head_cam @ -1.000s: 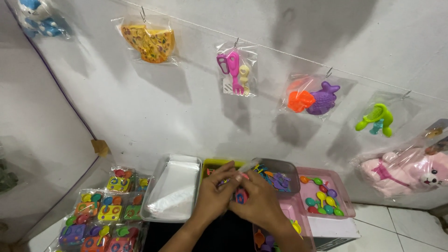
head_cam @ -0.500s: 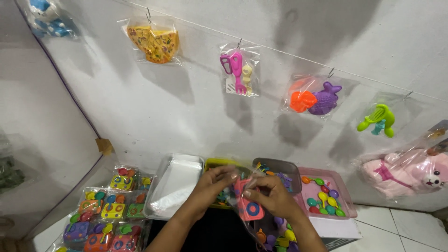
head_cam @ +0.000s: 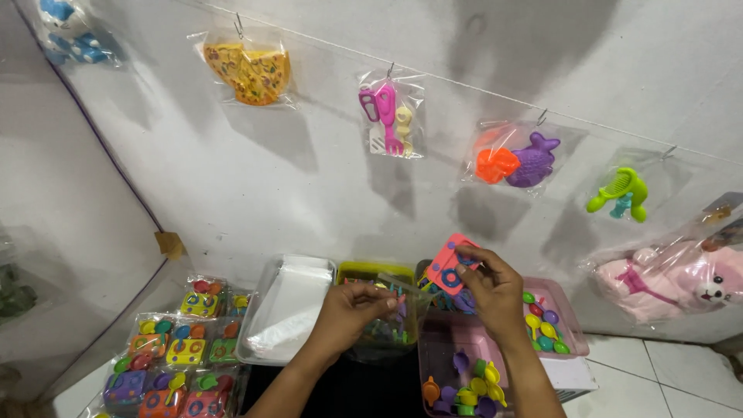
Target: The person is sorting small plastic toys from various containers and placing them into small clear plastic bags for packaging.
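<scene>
My right hand [head_cam: 491,289] holds a pink square toy piece [head_cam: 446,265] with a blue ring on it, raised above the trays. My left hand [head_cam: 352,310] pinches the edge of a clear plastic bag [head_cam: 389,298] over the yellow-green tray [head_cam: 373,272] of small coloured pieces. The two hands are apart, with the pink piece up and to the right of the bag.
A clear tray [head_cam: 285,310] of empty bags lies at left, packed toy sets [head_cam: 174,352] beyond it. Pink trays [head_cam: 542,317] hold coloured spoons [head_cam: 468,387]. Bagged toys hang on a wall line: yellow pizza [head_cam: 248,71], pink cutlery [head_cam: 388,116], orange and purple moulds [head_cam: 515,161], green comb [head_cam: 619,193], pink plush [head_cam: 673,282].
My right hand lifted the pink toy piece up and to the right, away from my left hand. My left hand stayed low, holding the clear bag.
</scene>
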